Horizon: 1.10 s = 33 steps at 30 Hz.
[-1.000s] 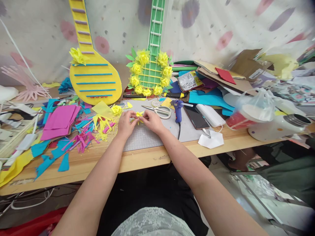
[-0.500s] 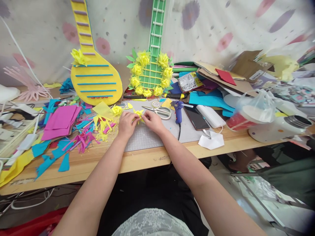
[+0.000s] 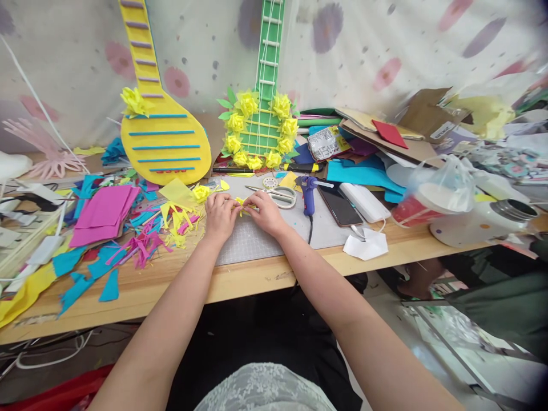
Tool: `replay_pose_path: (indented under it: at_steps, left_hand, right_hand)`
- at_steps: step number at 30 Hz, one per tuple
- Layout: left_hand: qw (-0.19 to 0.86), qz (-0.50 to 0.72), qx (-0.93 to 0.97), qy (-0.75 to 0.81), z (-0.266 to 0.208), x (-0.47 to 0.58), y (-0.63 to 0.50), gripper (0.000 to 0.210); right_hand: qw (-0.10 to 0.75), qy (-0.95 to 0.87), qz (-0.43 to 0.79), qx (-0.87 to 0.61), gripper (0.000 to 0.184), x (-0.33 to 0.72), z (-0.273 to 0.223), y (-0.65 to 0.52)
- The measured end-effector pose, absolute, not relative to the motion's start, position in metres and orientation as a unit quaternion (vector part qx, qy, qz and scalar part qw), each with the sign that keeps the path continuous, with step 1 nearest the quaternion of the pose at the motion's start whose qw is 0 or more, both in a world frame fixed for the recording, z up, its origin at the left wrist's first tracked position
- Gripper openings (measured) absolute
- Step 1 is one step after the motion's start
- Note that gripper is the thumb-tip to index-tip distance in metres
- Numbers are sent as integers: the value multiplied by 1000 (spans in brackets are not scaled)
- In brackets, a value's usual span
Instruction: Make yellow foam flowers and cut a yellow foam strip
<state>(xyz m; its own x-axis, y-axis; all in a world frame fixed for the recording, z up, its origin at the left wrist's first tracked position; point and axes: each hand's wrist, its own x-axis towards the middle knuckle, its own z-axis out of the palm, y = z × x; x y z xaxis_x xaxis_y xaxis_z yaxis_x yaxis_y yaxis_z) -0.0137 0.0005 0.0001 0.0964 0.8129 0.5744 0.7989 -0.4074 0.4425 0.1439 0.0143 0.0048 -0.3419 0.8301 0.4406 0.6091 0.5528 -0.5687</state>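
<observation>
Small yellow paper piece [image 3: 240, 201], partly hidden, pinched between both hands [image 3: 220, 218]

On the counter [image 3: 252, 277], a paper flower [image 3: 241, 202] sits between the left hand [image 3: 220, 216] and right hand [image 3: 267, 212], above the cutting mat [image 3: 250, 244]. Scissors [image 3: 287, 198] lie just behind the right hand; rightward follow a glue gun [image 3: 308, 198], smartphone [image 3: 341, 206], power bank [image 3: 366, 201], then a bagged tub [image 3: 422, 200] behind a bottle [image 3: 458, 233]. Paper scraps [image 3: 148, 244] spread left of the mat. Behind, a craft lute [image 3: 165, 138] stands left of a craft guitar [image 3: 266, 130].
</observation>
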Motion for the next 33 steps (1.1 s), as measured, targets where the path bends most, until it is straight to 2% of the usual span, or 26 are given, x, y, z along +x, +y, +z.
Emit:
replay_pose_path:
  at_steps: [13, 25, 33]
  left_hand:
    - [70, 403, 720, 561, 1, -16, -1, 7]
    - [-19, 418, 716, 558, -1, -19, 1, 7]
    - [-39, 419, 726, 544, -1, -20, 3, 6]
  right_hand:
    - [351, -797, 183, -457, 10, 144, 4, 17]
    - [391, -759, 249, -458, 7, 140, 3, 18]
    - [385, -779, 213, -446, 10, 139, 2, 16]
